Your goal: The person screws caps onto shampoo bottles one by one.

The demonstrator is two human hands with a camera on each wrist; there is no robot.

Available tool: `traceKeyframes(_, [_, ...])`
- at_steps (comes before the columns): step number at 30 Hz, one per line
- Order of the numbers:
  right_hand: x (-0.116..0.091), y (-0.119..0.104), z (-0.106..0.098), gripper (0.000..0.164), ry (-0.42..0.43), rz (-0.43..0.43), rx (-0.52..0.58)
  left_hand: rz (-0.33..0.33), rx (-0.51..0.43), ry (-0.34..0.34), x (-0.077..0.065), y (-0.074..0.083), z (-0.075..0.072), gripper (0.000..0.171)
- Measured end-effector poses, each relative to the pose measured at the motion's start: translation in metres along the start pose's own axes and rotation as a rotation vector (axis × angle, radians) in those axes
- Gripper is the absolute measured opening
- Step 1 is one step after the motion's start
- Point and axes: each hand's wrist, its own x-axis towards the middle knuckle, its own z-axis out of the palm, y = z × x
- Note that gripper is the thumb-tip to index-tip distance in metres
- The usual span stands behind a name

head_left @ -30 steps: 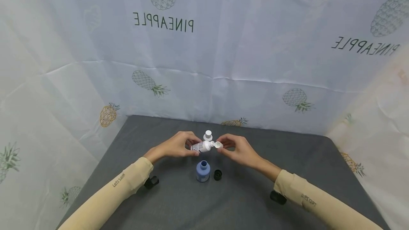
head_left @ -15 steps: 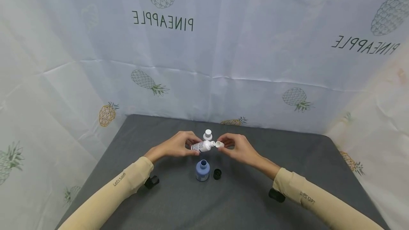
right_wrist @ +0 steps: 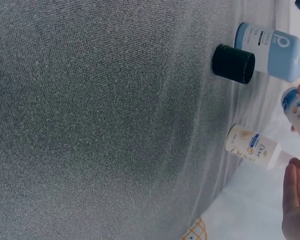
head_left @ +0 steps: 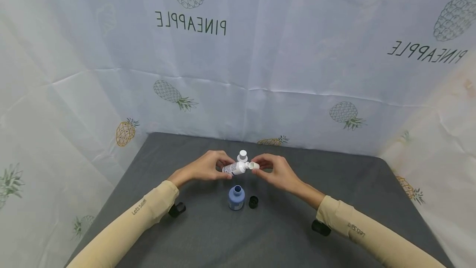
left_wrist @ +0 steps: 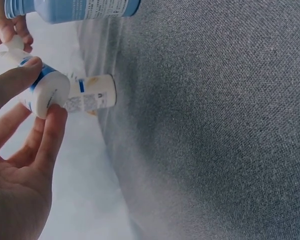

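My left hand (head_left: 206, 166) grips a small white bottle (head_left: 234, 169) around its body. The bottle is held in the air on a slant, with its bare neck pointing right. In the left wrist view its round base (left_wrist: 52, 94) shows, thumb and fingers on either side. My right hand (head_left: 277, 171) pinches a white cap (head_left: 254, 165) right at the bottle's neck; whether they touch, I cannot tell. Behind them a second white bottle (head_left: 243, 155) stands upright with its cap on. Nearer me stands a blue bottle (head_left: 236, 199), its mouth uncovered, with a black cap (head_left: 253, 202) to its right.
A dark grey cloth (head_left: 223, 239) covers the table. Beyond its far edge hangs a pale curtain (head_left: 290, 53) with a pineapple print, which also closes in both sides. A black wrist device (head_left: 177, 209) sits under the left sleeve, another (head_left: 321, 227) under the right.
In my right hand the white cap has turned from showing its hollow side to facing the bottle's neck, and is slightly closer to it. The left hand's grip looks the same.
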Motion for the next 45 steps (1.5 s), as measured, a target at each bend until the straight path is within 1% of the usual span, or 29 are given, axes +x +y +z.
traceKeyframes(4, [0.0, 0.001, 0.002, 0.028, 0.011, 0.002, 0.017, -0.001, 0.008, 0.0, -0.001, 0.0, -0.001, 0.039])
traceKeyframes(14, [0.001, -0.001, 0.008, 0.029, 0.052, -0.038, 0.05, 0.0, 0.007, 0.002, -0.003, -0.001, 0.0, 0.039])
traceKeyframes(22, [0.003, 0.001, 0.013, 0.034, 0.089, -0.1, 0.078, 0.001, -0.003, -0.011, -0.004, 0.001, -0.001, 0.038])
traceKeyframes(26, [0.004, -0.002, 0.015, 0.035, 0.099, -0.11, 0.079, 0.014, -0.008, -0.012, -0.004, 0.001, 0.0, 0.037])
traceKeyframes(31, [0.004, -0.004, 0.017, 0.037, 0.101, -0.115, 0.067, 0.018, -0.016, -0.015, -0.003, 0.001, 0.0, 0.037])
traceKeyframes(36, [0.005, -0.004, 0.017, 0.033, 0.103, -0.141, 0.049, 0.018, -0.021, -0.018, -0.003, 0.002, 0.0, 0.037])
traceKeyframes(45, [0.008, -0.003, 0.015, 0.031, 0.096, -0.177, -0.027, 0.013, -0.01, -0.026, -0.003, 0.002, 0.001, 0.037])
